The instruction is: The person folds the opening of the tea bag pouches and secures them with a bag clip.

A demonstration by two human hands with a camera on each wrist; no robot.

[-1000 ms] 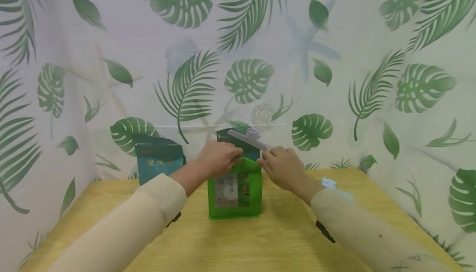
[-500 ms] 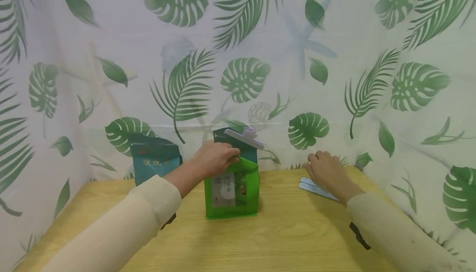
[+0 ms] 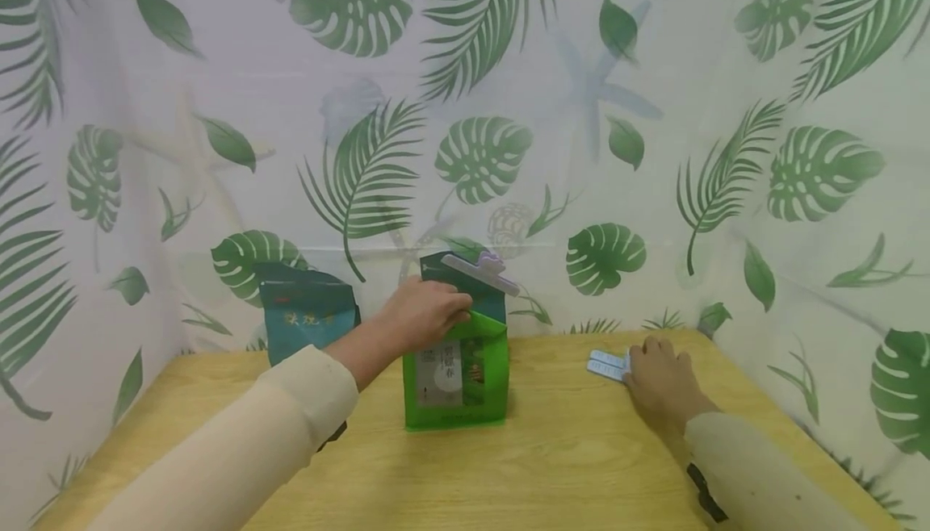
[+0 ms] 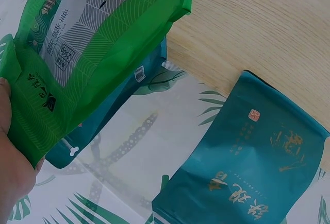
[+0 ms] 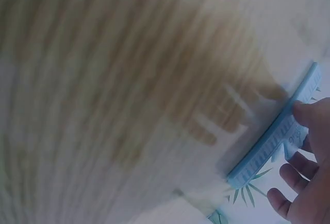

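Note:
A bright green tea bag [image 3: 454,390] stands upright on the table, its top folded over. My left hand [image 3: 429,311] pinches that folded top; the left wrist view shows the green pouch [image 4: 103,64] with part of the hand [image 4: 15,167] at its edge. At the right, my right hand [image 3: 663,378] holds a light blue bag clip [image 3: 606,365] by its handle, low over the wood. In the right wrist view the thumb lies against the long ribbed bar of the clip [image 5: 273,131], with the other fingers behind it.
Behind the green bag stands a teal tea bag [image 3: 496,303] with a pale purple clip [image 3: 479,271] across its top. Another teal bag [image 3: 308,321] with gold characters stands at the left. A leaf-print cloth [image 3: 552,152] hangs behind the wooden table [image 3: 538,450].
My right hand has left the green bag's top, moved right and down, and taken hold of the blue bag clip. My left hand stays on the folded top.

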